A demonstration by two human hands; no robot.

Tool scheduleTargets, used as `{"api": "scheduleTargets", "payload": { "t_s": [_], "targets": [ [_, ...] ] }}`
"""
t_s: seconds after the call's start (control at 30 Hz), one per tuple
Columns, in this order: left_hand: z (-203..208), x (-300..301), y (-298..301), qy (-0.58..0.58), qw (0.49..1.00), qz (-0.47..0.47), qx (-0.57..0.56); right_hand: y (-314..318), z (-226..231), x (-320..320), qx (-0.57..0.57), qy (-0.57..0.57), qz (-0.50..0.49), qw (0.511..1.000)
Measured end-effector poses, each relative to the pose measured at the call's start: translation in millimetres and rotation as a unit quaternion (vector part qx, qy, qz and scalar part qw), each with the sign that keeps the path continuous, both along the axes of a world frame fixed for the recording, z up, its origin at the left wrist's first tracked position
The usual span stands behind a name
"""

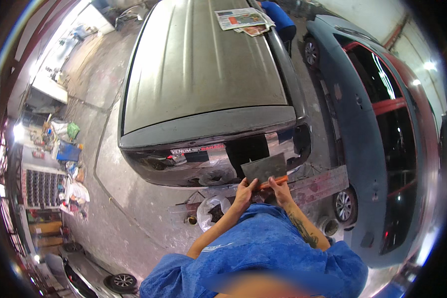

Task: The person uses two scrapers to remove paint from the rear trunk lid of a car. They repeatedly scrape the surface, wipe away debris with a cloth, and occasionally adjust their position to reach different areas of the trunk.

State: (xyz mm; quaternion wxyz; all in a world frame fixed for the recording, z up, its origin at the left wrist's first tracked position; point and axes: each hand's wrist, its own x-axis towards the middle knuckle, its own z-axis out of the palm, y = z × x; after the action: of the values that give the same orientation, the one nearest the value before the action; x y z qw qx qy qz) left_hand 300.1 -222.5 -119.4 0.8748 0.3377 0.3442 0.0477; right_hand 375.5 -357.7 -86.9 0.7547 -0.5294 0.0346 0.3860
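In front of my body, at the back end of a van-like vehicle with a greyish roof [203, 64], I hold a flat dark grey sheet [265, 167]. My left hand [244, 192] is closed on its near left corner, thumb on top. My right hand [281, 191] is closed round a slim orange tool [274, 183], which lies along the sheet's near edge; its kind is too small to make out. Beyond the sheet is the vehicle's dark, glossy rear window [208, 161].
Newspaper sheets [246, 21] lie on the roof, near another person in blue [278, 17]. A scuffed plank [323, 186] stands low at my right, beside a blue-grey car [355, 129]. A white plastic bag [208, 211] is at my left. Cluttered shelves line the left wall.
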Motion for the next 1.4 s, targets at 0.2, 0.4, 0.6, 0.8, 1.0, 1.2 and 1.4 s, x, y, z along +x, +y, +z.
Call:
{"api": "scheduleTargets", "payload": {
  "t_s": [0.2,0.4,0.6,0.8,1.0,1.2,1.4],
  "targets": [
    [12,1,-5,-0.026,0.997,-0.076,-0.002,5,1,-5,-0.006,0.020,-0.195,0.981],
    [7,-4,2,-0.014,0.997,-0.073,-0.012,6,-10,0,-0.074,0.026,-0.362,0.929],
    [-19,-41,61,0.035,0.998,0.010,-0.052,-20,-10,74,-0.242,-0.118,-0.263,0.926],
    [-48,-111,117,0.152,0.982,0.108,0.043,41,-57,153,-0.404,-0.541,-0.214,0.706],
    [-62,-217,130,0.306,0.928,0.181,0.110,77,-91,186,-0.481,-0.518,-0.182,0.683],
    [-57,-305,103,0.352,0.919,0.151,0.091,71,-95,208,-0.474,-0.520,-0.200,0.683],
    [-41,-308,83,0.394,0.904,0.112,0.120,63,-88,209,-0.460,-0.501,-0.194,0.707]
  ]
}}
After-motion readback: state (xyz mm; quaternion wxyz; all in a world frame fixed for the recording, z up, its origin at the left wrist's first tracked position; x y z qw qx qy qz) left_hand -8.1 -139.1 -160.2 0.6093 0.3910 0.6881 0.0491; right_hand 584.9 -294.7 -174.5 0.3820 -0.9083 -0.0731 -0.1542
